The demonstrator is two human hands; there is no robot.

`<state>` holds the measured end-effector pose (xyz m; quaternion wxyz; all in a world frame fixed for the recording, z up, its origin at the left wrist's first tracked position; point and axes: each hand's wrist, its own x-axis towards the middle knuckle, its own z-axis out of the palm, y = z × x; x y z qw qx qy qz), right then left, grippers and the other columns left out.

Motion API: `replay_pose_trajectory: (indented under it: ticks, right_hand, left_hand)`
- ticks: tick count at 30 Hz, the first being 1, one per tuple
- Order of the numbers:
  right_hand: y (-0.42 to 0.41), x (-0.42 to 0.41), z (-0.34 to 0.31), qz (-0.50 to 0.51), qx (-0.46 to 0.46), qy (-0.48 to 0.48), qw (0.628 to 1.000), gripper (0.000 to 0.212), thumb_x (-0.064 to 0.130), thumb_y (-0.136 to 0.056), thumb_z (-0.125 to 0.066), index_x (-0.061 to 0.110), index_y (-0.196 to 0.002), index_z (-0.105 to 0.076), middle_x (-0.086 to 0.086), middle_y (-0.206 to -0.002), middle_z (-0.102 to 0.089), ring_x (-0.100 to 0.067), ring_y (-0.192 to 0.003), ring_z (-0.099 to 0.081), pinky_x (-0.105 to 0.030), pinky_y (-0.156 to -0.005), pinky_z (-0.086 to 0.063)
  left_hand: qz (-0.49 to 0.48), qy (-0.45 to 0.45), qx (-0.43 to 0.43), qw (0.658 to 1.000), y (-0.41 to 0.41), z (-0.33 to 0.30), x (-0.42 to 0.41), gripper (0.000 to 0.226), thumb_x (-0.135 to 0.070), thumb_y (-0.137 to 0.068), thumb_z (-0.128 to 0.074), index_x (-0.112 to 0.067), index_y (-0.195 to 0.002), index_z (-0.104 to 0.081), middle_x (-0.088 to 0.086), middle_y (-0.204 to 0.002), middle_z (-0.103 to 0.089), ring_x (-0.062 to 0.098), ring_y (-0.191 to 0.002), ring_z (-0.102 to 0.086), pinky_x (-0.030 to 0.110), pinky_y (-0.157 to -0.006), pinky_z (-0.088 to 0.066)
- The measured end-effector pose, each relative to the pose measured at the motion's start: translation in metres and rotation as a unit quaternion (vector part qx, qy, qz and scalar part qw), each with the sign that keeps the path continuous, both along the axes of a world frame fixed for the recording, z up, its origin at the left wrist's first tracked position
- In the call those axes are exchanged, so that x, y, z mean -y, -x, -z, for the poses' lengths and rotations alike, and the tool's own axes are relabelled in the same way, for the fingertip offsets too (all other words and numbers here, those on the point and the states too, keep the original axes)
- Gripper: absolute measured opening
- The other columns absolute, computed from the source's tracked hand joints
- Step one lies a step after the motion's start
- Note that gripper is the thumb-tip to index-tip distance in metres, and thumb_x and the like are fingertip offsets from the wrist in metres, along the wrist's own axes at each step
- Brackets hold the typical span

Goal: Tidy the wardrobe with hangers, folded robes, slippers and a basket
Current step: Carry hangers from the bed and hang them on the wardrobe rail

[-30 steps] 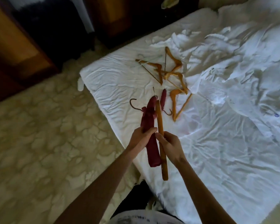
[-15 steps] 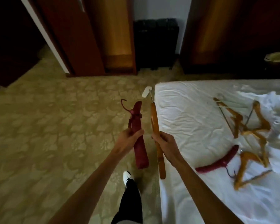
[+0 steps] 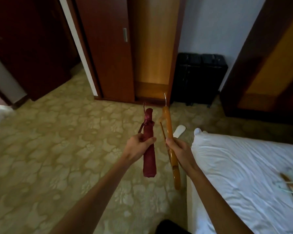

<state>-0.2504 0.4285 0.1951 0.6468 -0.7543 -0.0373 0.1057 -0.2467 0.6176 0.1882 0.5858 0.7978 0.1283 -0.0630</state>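
There is only one camera, worn on the person's head, looking forward and down from above the arms. The left hand [image 3: 137, 147] and right hand [image 3: 179, 150] are close, in the middle of the picture. The wardrobe door [image 3: 107, 48] is far off at 12 o'clock, the bed [image 3: 243, 166] close at 4 o'clock.

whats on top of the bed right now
Mostly bare rumpled white sheet on the bed. One wooden hanger shows at the right edge, cut off by the frame; anything further right is out of view.
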Motion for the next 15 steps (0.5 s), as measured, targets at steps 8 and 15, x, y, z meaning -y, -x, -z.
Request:
replay_pose_trajectory:
  ticks: [8,15]
  right_hand:
    - [-0.225,-0.032,-0.007,0.029,0.011,-0.015,0.999,0.043,0.060,-0.080,-0.065,0.018,-0.078,-0.072,0.001,-0.065,-0.056,-0.015,-0.064,-0.054,-0.035,-0.067,-0.042]
    - [-0.449,-0.064,-0.030,0.020,0.036,-0.027,0.999,0.031,0.040,-0.094,-0.063,0.013,-0.082,-0.071,0.002,-0.063,-0.056,-0.011,-0.060,-0.054,-0.025,-0.062,-0.042]
  left_hand:
    - [-0.009,0.040,0.026,0.999,-0.236,-0.003,-0.035,0.035,-0.047,-0.081,-0.075,-0.020,-0.101,-0.067,0.004,-0.094,-0.073,0.021,-0.085,-0.072,0.039,-0.079,-0.062]
    - [-0.013,0.018,0.050,0.999,-0.462,-0.029,-0.059,0.036,-0.047,-0.079,-0.076,-0.021,-0.102,-0.068,-0.002,-0.093,-0.072,0.014,-0.083,-0.070,0.030,-0.070,-0.057]
